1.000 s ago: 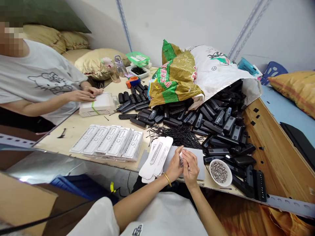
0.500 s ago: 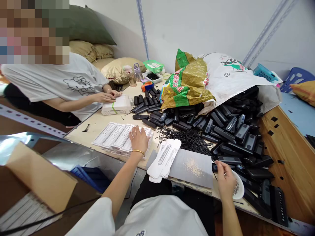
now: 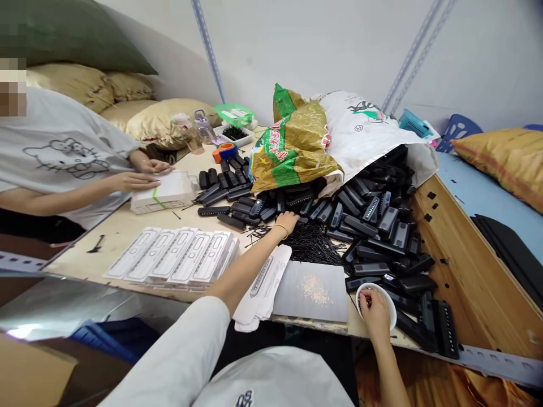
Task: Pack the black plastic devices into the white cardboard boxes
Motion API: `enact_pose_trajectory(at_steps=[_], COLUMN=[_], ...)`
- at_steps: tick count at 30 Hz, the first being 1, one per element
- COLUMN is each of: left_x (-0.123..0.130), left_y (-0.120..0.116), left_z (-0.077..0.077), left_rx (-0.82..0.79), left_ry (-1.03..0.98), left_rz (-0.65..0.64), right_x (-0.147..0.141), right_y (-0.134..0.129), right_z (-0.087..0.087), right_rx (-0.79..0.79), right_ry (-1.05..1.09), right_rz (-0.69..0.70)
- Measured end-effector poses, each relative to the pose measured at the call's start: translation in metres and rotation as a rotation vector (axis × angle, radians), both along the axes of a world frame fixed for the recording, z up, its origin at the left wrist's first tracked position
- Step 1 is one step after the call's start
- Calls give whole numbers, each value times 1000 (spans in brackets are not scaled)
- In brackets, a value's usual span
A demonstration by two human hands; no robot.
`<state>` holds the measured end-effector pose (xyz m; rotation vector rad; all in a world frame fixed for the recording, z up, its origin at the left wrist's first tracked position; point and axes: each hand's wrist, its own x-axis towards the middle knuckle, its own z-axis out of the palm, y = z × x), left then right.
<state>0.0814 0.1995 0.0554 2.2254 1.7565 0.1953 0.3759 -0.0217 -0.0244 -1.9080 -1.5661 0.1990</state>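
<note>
My left hand (image 3: pixel 287 221) reaches over the near edge of the heap of black oblong plastic cases (image 3: pixel 303 198). Its fingers are spread, and nothing shows in them. Just below it lies a pile of thin black sticks (image 3: pixel 316 243). My right hand (image 3: pixel 376 311) is inside a white bowl (image 3: pixel 393 316) of small metal pieces, fingertips pinched together; what they hold is too small to name. Between my arms are a stack of printed white cards (image 3: pixel 265 282) and a grey sheet (image 3: pixel 288 299) bearing small pale bits (image 3: pixel 314 290).
Packaged white boxes (image 3: pixel 173 257) stand in a row at left. Across the table, a co-worker's hands (image 3: pixel 146 175) rest on a box bundle (image 3: pixel 167 195) with a green band. Gold-green (image 3: pixel 297 141) and white sacks (image 3: pixel 360 135) cover the heap's back. A wooden board (image 3: pixel 458 271) edges the right.
My left hand has left the row of white boxes and moved right to the black cases. My right hand has dipped into the bowl. The camera view has turned right.
</note>
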Motion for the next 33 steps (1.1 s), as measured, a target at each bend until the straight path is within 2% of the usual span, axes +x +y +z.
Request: enact_pose_trajectory(at_steps=[4, 8, 13, 19, 21, 24, 26, 28, 30, 33], left_x=[-1, -20, -41, -51, -48, -35, -24, -14, -6, 1], left_y=[9, 2, -24, -81, -100, -125, -139, -150, -158, -166], left_z=[-14, -13, 7, 39, 45, 44, 38, 32, 28, 26], left_rx=[-27, -19, 30, 97, 111, 37, -154, -411, -612, -716], left_ry=[40, 19, -106, -354, -573, -1159, -1586, -1901, -2046, -2103], left_rz=[76, 109, 99, 7, 56, 263, 442, 601, 712, 797], right_x=[1, 3, 2, 5, 6, 4, 3, 1, -2, -12], right_y=[-1, 0, 0, -2, -2, -3, -4, -4, -4, -4], right_z=[1, -2, -6, -8, -8, -5, -2, 3, 9, 21], right_rx=[1, 13, 34, 23, 13, 8, 24, 47, 60, 57], right_ry=[9, 7, -37, -80, -68, -31, -2, 23, 63, 242], right_rz=[-2, 3, -47, -76, -103, -132, -143, -159, -189, -245])
